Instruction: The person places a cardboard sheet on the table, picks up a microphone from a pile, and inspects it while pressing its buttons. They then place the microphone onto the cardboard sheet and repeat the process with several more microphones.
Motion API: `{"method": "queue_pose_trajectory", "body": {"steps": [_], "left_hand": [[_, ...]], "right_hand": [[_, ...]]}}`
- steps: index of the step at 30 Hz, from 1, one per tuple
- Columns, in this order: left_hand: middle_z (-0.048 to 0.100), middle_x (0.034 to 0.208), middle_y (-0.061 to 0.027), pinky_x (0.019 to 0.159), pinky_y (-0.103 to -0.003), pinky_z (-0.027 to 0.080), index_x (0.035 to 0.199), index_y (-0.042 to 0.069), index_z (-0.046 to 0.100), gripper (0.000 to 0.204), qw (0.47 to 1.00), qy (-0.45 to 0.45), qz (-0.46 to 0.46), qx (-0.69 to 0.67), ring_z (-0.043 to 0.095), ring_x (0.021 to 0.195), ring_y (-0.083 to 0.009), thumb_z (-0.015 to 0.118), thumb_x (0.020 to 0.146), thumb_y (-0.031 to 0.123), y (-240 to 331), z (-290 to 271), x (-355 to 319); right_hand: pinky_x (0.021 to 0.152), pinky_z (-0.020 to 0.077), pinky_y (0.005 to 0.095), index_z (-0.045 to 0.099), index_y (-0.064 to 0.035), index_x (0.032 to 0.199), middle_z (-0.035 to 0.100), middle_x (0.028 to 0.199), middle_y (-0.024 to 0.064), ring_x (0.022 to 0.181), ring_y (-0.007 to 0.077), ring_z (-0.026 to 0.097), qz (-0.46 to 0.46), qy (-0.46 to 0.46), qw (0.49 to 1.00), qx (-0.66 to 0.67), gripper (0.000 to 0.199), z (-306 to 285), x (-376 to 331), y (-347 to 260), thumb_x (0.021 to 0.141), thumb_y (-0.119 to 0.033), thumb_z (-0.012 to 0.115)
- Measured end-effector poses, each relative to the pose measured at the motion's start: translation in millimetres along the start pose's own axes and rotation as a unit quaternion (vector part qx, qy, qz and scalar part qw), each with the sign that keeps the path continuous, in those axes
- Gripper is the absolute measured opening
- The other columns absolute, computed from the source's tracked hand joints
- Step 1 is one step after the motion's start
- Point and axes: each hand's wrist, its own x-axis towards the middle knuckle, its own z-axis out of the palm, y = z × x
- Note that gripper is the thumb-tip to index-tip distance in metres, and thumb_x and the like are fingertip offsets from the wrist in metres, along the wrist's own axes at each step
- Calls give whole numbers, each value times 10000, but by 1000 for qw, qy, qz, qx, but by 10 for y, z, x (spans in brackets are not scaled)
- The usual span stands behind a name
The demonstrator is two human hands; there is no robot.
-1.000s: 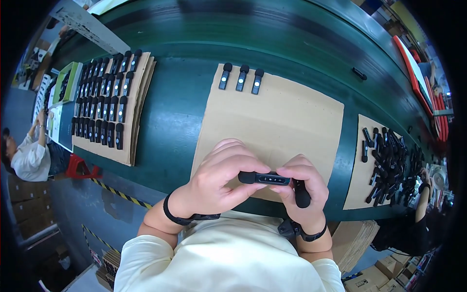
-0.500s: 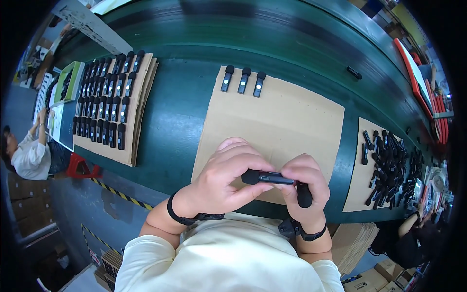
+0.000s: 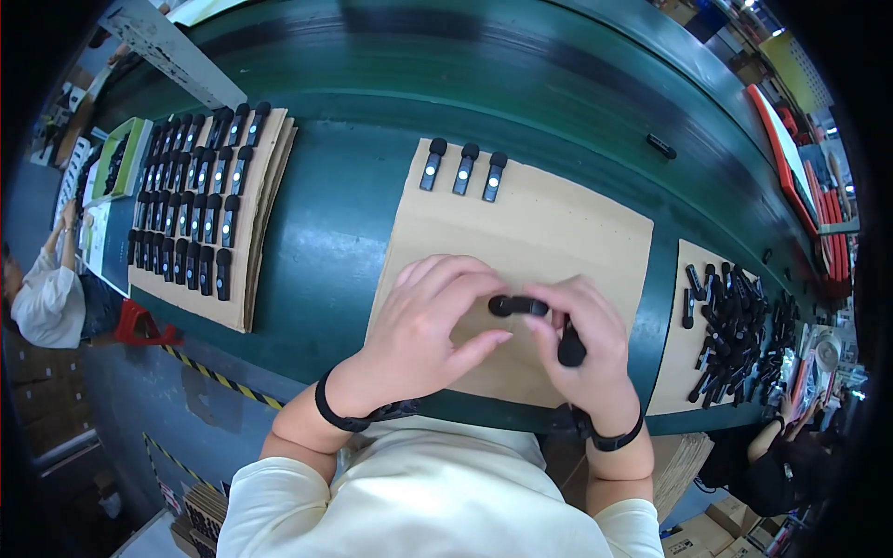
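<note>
A small black clip-on microphone with a round foam head is pinched between the thumb and forefinger of my right hand. The foam head of a second black microphone sticks out below those fingers, in the same hand. My left hand is beside the pinched microphone, thumb and fingers apart, holding nothing. Both hands are over the near part of a cardboard sheet. Along its far edge lie three microphones in a row, foam heads pointing away, each with a light round spot.
To the left, rows of microphones cover stacked cardboard. A jumbled microphone pile occupies cardboard on the right. One black piece lies on the green bench. A green tray stands far left. People sit at both sides.
My left hand has let go of the microphone and drawn slightly away. The right hand keeps it, now turned and raised a little. The view has shifted slightly.
</note>
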Motion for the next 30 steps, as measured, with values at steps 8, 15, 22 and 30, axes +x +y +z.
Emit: {"method": "queue_pose_trajectory", "body": {"steps": [8,15,22,30], "left_hand": [[600,1151,-108,927,-405,408,1054,50,632,351,979,-89,-72,167,554,1087,-290,753,779,230,-208,-14,-144],[587,1182,-109,934,-403,405,1066,53,636,364,975,-117,-92,167,553,1101,-288,749,782,251,-264,-13,-150],[583,1197,-114,936,-403,400,1052,46,634,361,974,-125,-90,164,552,1103,-290,747,781,255,-268,-49,-157],[592,1184,-121,937,-402,395,1051,46,629,337,982,-98,-84,136,559,1072,-297,739,791,229,-178,-90,-115]], "right_hand": [[625,482,363,655,-48,1004,631,838,102,737,268,603,-35,22,971,-233,260,77,479,669,755,-12,719],[676,510,384,615,-48,970,638,859,95,840,283,624,2,-61,953,-298,231,301,418,793,764,-65,720],[697,513,386,604,-48,966,640,869,88,849,279,626,17,-55,950,-307,247,356,489,892,759,-83,733],[700,509,390,579,-50,1060,636,894,83,840,286,627,45,-39,959,-278,354,285,544,811,750,-82,746]]}}
